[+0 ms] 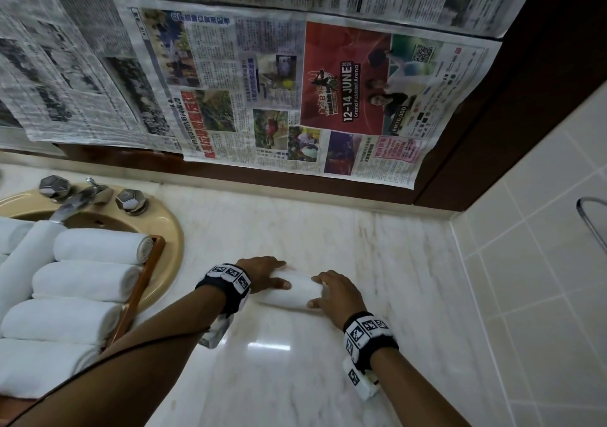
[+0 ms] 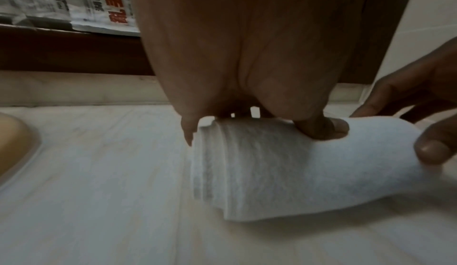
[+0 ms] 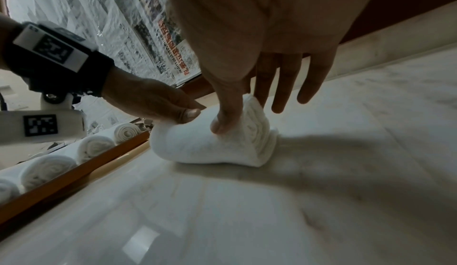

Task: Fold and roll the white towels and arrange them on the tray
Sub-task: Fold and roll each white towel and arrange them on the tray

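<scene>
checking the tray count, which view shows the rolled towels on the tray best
Head view: the rolled towels lie in a row on the tray. Right wrist shows only their spiral ends; left wrist shows none.

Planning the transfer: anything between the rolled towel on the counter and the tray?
Nothing visible lies on the marble counter between the rolled white towel and the wooden tray. Only the tray's raised rim must be cleared; rolled towels already fill much of it.

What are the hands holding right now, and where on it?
Both grip one rolled towel lying on the counter: left hand at its left end, right hand at its right end.
</scene>
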`<state>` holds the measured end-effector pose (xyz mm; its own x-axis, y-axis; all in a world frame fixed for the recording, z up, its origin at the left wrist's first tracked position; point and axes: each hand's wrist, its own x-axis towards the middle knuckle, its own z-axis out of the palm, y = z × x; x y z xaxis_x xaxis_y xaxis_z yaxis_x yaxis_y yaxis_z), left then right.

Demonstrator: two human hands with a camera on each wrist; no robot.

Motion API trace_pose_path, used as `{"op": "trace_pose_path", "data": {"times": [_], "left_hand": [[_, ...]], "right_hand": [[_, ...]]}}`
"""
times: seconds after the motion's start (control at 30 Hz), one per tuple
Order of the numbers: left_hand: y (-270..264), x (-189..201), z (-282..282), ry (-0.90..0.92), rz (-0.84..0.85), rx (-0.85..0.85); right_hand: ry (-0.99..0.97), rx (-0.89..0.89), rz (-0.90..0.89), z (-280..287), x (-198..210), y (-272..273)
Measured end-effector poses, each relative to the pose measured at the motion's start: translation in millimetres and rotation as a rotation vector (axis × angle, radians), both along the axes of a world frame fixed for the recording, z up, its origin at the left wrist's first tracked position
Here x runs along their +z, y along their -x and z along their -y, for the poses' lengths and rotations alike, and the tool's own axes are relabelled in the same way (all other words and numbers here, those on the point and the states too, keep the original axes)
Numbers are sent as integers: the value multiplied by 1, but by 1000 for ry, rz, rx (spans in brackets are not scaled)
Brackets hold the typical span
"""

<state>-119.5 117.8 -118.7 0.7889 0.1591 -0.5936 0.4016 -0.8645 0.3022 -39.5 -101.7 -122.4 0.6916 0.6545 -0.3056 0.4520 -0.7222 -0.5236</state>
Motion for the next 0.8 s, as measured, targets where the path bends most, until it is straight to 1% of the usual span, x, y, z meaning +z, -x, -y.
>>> {"op": "trace_pose_path", "data": {"times": [0.07,0.23,0.37,0.57,0.8], "left_hand": [[-1,1,0,2,-13,16],[-1,0,3,-66,-50,0],[-1,-1,3,-5,-39,14],[0,4,10,-26,-28,-8],[9,5,25,75,14,-33]], "right_hand": [[9,-21,-28,-2,2,-2],[5,-67,-43,-3,3,-4],[2,-23,-11,-2,2,1],[-25,37,43,3,-2,9],[-86,32,65,11,-5,22]]}}
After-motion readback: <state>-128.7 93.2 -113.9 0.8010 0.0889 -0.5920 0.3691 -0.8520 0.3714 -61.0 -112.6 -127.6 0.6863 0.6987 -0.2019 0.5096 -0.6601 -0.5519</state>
